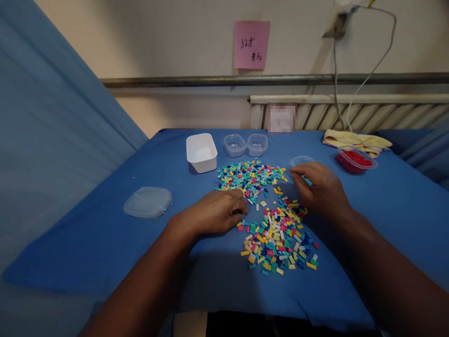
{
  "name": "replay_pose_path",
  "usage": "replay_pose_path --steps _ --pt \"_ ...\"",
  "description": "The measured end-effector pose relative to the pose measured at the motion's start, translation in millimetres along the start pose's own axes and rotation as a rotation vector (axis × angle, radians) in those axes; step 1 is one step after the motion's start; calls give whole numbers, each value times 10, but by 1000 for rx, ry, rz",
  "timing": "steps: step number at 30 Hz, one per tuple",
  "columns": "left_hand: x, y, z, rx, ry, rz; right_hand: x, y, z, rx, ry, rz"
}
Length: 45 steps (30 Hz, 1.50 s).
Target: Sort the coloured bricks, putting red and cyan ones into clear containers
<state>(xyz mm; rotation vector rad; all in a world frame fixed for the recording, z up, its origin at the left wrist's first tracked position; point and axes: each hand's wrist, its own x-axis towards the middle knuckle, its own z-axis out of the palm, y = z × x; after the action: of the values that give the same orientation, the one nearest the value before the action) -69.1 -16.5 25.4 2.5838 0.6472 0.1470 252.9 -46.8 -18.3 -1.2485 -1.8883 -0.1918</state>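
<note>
Many small coloured bricks (277, 234) lie scattered in a heap on the blue table cloth (105, 234), with a second patch of mostly teal bricks (249, 175) behind it. My left hand (217, 210) rests on the cloth at the left edge of the heap, fingers curled in, knuckles up; what is in them is hidden. My right hand (321, 187) hovers over the right side of the heap, fingers bent together in a pinch near a clear tub (301, 161).
A white rectangular tub (201, 152) and two small clear tubs (235, 145) (257, 143) stand at the back. A clear lid (148, 202) lies left. A clear tub of red bricks (356, 160) and a yellow cloth (351, 139) sit back right. A radiator and a cable hang behind.
</note>
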Motion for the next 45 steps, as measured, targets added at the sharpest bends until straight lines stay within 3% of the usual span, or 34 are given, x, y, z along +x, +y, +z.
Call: replay_pose_path --steps 5,13,15,20,25,31,36,37,41,45 --pt "11 51 55 52 -17 20 -41 -287 155 141 -118 -155" --pt "72 54 145 36 51 -30 -119 -428 306 292 -315 -178" --pt "129 32 202 -98 137 -67 -136 -482 321 326 -335 -161" --pt "305 30 335 -768 402 -331 -144 -598 308 441 -266 -24" --pt "388 91 343 -1054 393 -397 -109 -588 272 429 -168 -80" --pt "424 108 391 -977 454 -404 -52 -599 275 332 -206 -70" --pt "267 -9 146 -665 588 -349 34 -360 18 158 -27 66" --pt "203 -49 67 -620 550 -338 41 -259 -55 99 17 114" --pt "-52 -197 -151 -588 114 -339 3 195 -257 -96 102 255" --pt "-185 -229 -173 -456 -71 -382 -75 488 -272 -220 51 267"
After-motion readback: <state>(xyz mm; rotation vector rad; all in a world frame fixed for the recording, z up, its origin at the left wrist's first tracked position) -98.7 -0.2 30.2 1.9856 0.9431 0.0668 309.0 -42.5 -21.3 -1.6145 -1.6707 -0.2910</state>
